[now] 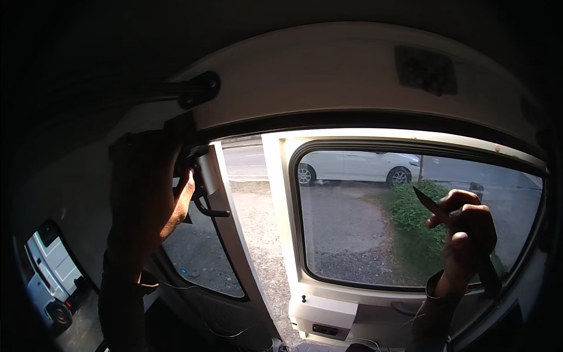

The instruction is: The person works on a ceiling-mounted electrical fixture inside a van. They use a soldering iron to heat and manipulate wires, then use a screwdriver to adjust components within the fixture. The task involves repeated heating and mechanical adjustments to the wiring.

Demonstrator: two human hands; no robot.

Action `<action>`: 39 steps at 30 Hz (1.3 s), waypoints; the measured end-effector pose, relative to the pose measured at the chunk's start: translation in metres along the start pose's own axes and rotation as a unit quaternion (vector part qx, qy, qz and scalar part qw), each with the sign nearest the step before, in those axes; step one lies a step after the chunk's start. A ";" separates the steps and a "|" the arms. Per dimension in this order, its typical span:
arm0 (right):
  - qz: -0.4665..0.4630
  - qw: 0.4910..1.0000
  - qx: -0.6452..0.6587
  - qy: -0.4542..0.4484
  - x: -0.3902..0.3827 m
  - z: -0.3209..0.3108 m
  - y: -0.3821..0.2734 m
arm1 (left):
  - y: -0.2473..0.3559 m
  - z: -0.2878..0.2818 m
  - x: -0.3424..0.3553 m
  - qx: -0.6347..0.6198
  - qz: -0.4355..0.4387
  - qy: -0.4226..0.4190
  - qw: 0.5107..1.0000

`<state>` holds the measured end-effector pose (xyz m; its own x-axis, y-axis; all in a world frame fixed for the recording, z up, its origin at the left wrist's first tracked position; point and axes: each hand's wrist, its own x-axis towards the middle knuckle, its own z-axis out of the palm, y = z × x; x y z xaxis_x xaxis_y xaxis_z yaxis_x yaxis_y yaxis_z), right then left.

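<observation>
My left hand (170, 188) is raised at the left, mostly in shadow, with its fingers at a dark fitting near the top of the door frame; what exactly they grip is hidden. Just right of it are a silver cylinder (206, 173) and a curved black handle (214, 211). In my right hand (466, 232), raised before the large window (346, 234), is a knife (431, 204), its pointed blade angled up and to the left and its dark handle extending below my fingers.
A black hinged bracket (202, 89) sits overhead on the pale header panel (305, 70). The door gap opens onto gravel and a road. Below the window are a white housing (322, 317) and thin wires (229, 334). Outside are a white car (352, 164), a bush and another white vehicle (53, 270).
</observation>
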<state>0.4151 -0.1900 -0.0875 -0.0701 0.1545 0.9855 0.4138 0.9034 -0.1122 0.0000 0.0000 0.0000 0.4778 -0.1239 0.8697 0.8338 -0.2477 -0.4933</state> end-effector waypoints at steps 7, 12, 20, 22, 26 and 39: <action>-0.221 0.907 -0.343 0.106 0.074 0.024 -0.017 | -0.002 0.012 0.014 0.073 -0.028 0.015 0.997; -0.293 0.850 -0.434 0.063 0.107 0.029 -0.019 | 0.000 0.012 0.018 0.078 -0.051 0.014 0.996; -0.305 0.783 -0.539 0.054 0.127 0.036 -0.008 | 0.002 0.011 0.019 0.041 -0.080 0.005 0.996; -0.288 0.772 -0.565 0.041 0.126 0.036 -0.007 | 0.001 0.010 0.019 0.041 -0.074 0.017 0.996; -0.282 0.738 -0.609 0.069 0.124 0.039 -0.008 | 0.003 0.009 0.021 0.058 -0.078 0.022 0.995; -0.265 0.765 -0.584 0.061 0.122 0.033 -0.004 | 0.002 0.014 0.021 -0.004 -0.069 0.043 0.997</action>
<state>0.3746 -0.1619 0.0293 -0.4530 -0.2134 0.8656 0.8903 -0.1576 0.4271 0.0156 0.0105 0.0171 0.3332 -0.1696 0.9275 0.8875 -0.2756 -0.3692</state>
